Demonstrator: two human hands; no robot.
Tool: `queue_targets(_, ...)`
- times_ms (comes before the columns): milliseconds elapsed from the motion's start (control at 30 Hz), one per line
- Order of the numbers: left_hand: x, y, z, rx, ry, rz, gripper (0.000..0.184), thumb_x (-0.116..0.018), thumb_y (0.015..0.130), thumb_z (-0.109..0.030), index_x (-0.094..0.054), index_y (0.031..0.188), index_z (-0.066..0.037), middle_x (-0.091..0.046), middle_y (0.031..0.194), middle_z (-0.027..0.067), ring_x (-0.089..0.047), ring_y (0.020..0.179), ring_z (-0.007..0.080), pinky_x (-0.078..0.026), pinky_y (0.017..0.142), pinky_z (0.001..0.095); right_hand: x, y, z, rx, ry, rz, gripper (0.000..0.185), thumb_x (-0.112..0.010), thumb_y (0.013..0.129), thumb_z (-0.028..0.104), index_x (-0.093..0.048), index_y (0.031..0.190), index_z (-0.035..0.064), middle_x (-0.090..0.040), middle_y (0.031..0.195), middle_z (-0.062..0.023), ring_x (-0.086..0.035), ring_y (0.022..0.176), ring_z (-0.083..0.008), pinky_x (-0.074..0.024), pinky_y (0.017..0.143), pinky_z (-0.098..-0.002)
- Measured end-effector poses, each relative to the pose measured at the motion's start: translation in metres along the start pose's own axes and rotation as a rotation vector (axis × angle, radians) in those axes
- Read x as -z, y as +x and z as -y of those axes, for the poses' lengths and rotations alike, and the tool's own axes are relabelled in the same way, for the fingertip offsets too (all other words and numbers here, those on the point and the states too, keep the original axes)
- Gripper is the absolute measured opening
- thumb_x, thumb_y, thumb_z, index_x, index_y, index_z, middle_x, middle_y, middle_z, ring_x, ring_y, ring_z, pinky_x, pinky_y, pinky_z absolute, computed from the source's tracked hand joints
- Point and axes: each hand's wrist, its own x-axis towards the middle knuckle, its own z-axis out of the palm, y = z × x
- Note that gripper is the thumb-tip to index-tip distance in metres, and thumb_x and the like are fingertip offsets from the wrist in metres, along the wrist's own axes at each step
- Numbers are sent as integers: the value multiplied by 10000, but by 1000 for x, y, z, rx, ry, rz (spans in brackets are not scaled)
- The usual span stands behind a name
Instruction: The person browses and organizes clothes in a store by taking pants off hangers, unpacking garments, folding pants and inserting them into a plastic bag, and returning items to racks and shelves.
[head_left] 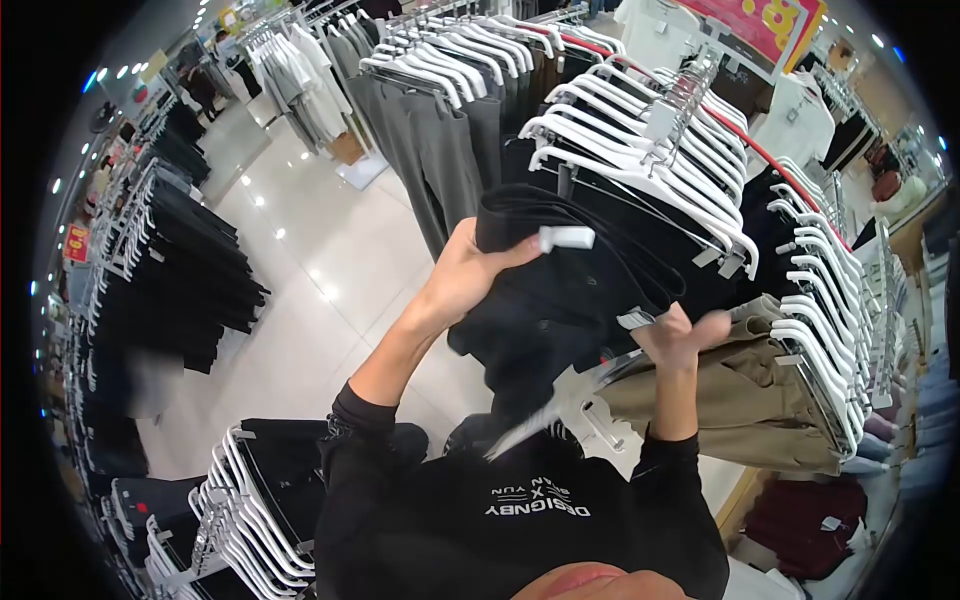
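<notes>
Black trousers [545,325] hang in front of my body, their folded waistband raised. My left hand [465,275] is closed on the waistband's left end, with a small white piece [567,237] beside its thumb. At the waistband's right end is my right hand [680,335], blurred, its fingers partly hidden; whether it grips the cloth cannot be made out. Below the trousers, a white hanger [530,428] slants near my body, blurred. Just beyond my hands, white hangers [640,165] carry black garments on a rack.
Grey trousers [425,140] hang behind the black ones. Brown trousers [740,385] hang at the right on white hangers. More hangers [235,520] stand at the lower left. Dark clothes [170,270] line the left side. A red sign [760,30] tops the rack.
</notes>
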Motion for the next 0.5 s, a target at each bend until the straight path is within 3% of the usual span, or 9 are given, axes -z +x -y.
queue_targets(67,-7,8,-1,202,-84,-33,366,-752,953,-19,-641,1299,21,-723,1154,75,-713,999,157,-581,891,316,-5,-10,-3,-24,-159,-19,767,-930,787,128,-549,1418,-85,-666,1336,-115,-630,1209,-189,-492,1072,-350)
queue_targets(100,-7,14,10,176,-42,-43,372,-751,973,-52,-628,1319,12,-725,1139,71,-716,952,141,-583,843,298,-14,-11,-3,-53,-222,-63,789,-939,780,127,-545,1429,-86,-663,1348,-117,-627,1222,-191,-490,1081,-353)
queue_targets(167,-10,23,16,199,14,-21,419,-752,973,-67,-599,1354,20,-721,1165,85,-713,1008,167,-571,895,321,-47,1,3,-139,-201,-340,298,-866,841,27,-720,1088,-53,-754,982,-47,-682,856,-92,-553,771,-267)
queue_targets(200,-11,25,20,219,39,-11,443,-752,973,-74,-584,1371,23,-719,1178,93,-711,1037,180,-565,921,332,-49,2,-1,-160,-182,-441,164,-848,854,10,-745,970,-42,-752,880,-26,-670,756,-63,-544,690,-246)
queue_targets(300,-24,17,37,-271,661,-398,530,-780,947,-132,-564,1406,22,-675,1262,157,-652,1129,237,-493,1008,375,-44,1,-14,-72,-333,-464,121,-829,885,32,-732,899,-40,-750,843,-20,-658,706,-52,-533,661,-248)
queue_targets(333,-34,3,29,-319,806,-474,659,-760,957,-162,-455,1507,33,-581,1443,172,-526,1385,283,-412,1146,462,-47,-6,-18,-126,-478,-518,108,-809,865,10,-723,912,-36,-759,831,-56,-679,690,-96,-539,665,-276)
queue_targets(400,-46,-31,37,-327,717,-343,786,-748,980,-268,-353,1582,46,-422,1608,209,-415,1493,346,-365,1191,477,-43,-8,-37,67,-636,-423,152,-805,790,-25,-724,917,-46,-755,837,-129,-721,705,-197,-553,671,-313)
queue_targets(433,-58,-39,35,-277,547,-181,817,-792,931,-234,-366,1541,105,-450,1543,267,-427,1459,387,-304,1229,458,-45,-7,-33,103,-747,-333,312,-820,704,-16,-722,997,-64,-743,893,-195,-746,767,-314,-578,694,-357)
queue_targets(500,-71,-44,51,-180,385,-33,706,-730,984,-276,-413,1505,81,-554,1422,236,-558,1301,333,-430,1113,422,-45,-21,-55,118,-882,-285,489,-826,698,68,-685,1143,-78,-746,981,-222,-752,826,-375,-596,708,-392)
